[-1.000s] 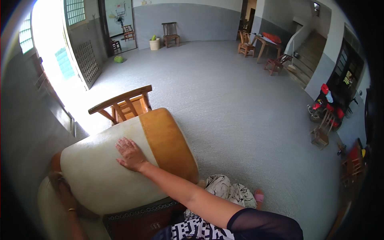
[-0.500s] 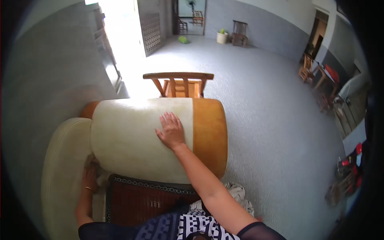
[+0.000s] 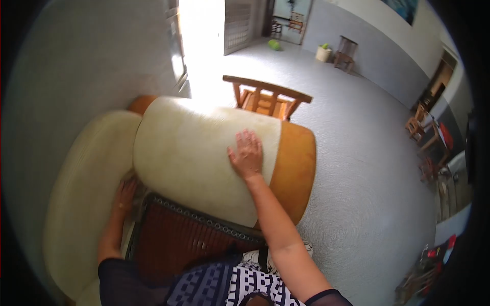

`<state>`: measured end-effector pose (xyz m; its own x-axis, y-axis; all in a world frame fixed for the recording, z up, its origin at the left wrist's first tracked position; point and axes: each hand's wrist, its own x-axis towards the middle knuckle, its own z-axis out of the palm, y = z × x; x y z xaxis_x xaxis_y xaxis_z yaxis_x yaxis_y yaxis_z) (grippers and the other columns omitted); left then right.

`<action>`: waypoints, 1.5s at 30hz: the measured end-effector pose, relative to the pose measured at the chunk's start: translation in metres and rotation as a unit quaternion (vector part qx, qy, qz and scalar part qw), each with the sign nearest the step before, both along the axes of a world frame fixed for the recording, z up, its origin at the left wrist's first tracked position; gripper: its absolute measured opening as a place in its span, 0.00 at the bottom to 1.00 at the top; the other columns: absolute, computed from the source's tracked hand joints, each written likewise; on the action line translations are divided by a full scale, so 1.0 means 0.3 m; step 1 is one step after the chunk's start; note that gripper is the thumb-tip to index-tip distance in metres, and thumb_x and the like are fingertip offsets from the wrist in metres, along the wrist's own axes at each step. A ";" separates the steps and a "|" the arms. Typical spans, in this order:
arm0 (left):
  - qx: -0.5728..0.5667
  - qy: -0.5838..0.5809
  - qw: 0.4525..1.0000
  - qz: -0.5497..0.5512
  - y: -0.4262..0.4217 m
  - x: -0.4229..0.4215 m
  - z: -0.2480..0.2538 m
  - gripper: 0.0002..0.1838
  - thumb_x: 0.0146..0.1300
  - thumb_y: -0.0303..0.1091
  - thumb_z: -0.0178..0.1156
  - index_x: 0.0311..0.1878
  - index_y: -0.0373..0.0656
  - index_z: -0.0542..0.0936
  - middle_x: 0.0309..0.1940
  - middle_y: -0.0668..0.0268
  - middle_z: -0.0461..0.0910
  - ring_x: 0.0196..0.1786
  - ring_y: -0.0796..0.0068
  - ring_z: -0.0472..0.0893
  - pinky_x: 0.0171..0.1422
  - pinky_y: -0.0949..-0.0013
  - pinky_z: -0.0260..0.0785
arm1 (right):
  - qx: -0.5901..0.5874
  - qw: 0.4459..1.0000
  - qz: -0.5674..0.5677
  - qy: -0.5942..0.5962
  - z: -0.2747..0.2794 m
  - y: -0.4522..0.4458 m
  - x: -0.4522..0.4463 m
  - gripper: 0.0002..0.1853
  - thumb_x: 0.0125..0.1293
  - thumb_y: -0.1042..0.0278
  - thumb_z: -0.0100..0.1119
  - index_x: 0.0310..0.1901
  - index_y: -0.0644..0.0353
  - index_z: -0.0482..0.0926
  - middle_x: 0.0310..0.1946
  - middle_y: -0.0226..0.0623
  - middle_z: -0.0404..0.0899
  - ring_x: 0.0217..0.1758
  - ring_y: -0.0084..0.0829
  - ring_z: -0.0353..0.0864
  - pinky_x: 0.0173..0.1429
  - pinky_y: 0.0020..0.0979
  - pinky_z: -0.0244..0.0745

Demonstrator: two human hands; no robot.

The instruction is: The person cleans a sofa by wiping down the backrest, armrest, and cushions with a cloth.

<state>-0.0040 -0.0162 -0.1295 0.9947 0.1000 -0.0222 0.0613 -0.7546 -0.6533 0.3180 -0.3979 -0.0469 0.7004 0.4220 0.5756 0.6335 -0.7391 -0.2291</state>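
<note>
My right hand [image 3: 247,155] lies flat on the cream top of the sofa armrest [image 3: 194,148], fingers stretched out and slightly spread, holding nothing. Tan-orange upholstery covers the armrest's outer end. My left hand [image 3: 125,193] reaches down where the armrest meets the cream sofa backrest [image 3: 87,188]. Its fingertips go into that gap and are hidden, so I cannot see whether they hold anything. Below the armrest, a dark reddish-brown slatted mat [image 3: 184,239] with a patterned black border covers the seat.
Just beyond the armrest stands a wooden chair [image 3: 268,99]. Farther off are a green melon-like thing [image 3: 274,45], a pale bucket [image 3: 323,53] and a dark chair [image 3: 346,53]. Wooden furniture [image 3: 434,135] lines the right side. A grey wall [image 3: 66,76] rises at left.
The view has turned left, so the room appears shifted right and tilted. My left fingers, with a brownish bit at their tips before, are now deeper in the gap. My right hand stays on the armrest.
</note>
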 end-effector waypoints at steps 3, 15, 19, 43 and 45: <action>-0.073 0.025 0.996 0.048 0.018 0.028 -0.007 0.33 0.57 0.33 0.47 0.70 0.45 0.61 0.74 0.69 0.54 0.74 0.74 0.56 0.80 0.58 0.35 | -0.021 1.000 -0.006 -0.018 -0.008 0.001 0.013 0.31 0.61 0.48 0.53 0.62 0.58 0.71 0.66 0.46 0.65 0.71 0.44 0.59 0.74 0.44 0.49; -0.001 -0.125 0.991 0.040 0.073 0.346 0.197 0.33 0.59 0.33 0.45 0.71 0.44 0.60 0.75 0.69 0.49 0.70 0.74 0.61 0.77 0.55 0.37 | -0.066 0.997 -0.022 -0.030 -0.006 0.011 0.002 0.30 0.64 0.48 0.50 0.63 0.57 0.69 0.67 0.41 0.64 0.72 0.40 0.57 0.75 0.43 0.47; 0.037 -0.114 0.993 0.020 0.148 0.657 0.351 0.32 0.60 0.33 0.44 0.71 0.47 0.59 0.75 0.68 0.50 0.73 0.74 0.57 0.77 0.56 0.35 | -0.062 0.997 -0.026 -0.026 -0.002 0.011 0.000 0.30 0.64 0.48 0.50 0.62 0.57 0.69 0.66 0.40 0.64 0.72 0.40 0.57 0.75 0.42 0.47; -0.101 -0.188 0.972 0.096 0.044 0.503 0.143 0.28 0.66 0.29 0.41 0.71 0.40 0.57 0.64 0.59 0.68 0.68 0.67 0.65 0.76 0.58 0.45 | -0.054 0.998 -0.020 -0.027 -0.011 0.002 0.004 0.29 0.64 0.47 0.51 0.62 0.54 0.70 0.66 0.39 0.66 0.72 0.38 0.59 0.75 0.41 0.48; -0.102 -0.179 0.973 0.103 0.036 0.447 0.107 0.29 0.65 0.28 0.42 0.71 0.39 0.55 0.63 0.59 0.68 0.67 0.66 0.65 0.76 0.57 0.46 | -0.054 0.998 -0.020 -0.026 -0.010 0.003 0.006 0.29 0.64 0.47 0.51 0.62 0.54 0.71 0.66 0.39 0.66 0.72 0.38 0.59 0.75 0.41 0.48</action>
<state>0.1301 -0.0055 -0.0974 0.9014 0.3289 0.2817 0.4219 -0.8137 -0.3998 0.3198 -0.3970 -0.0500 0.6879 0.4564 0.5644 0.6126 -0.7821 -0.1142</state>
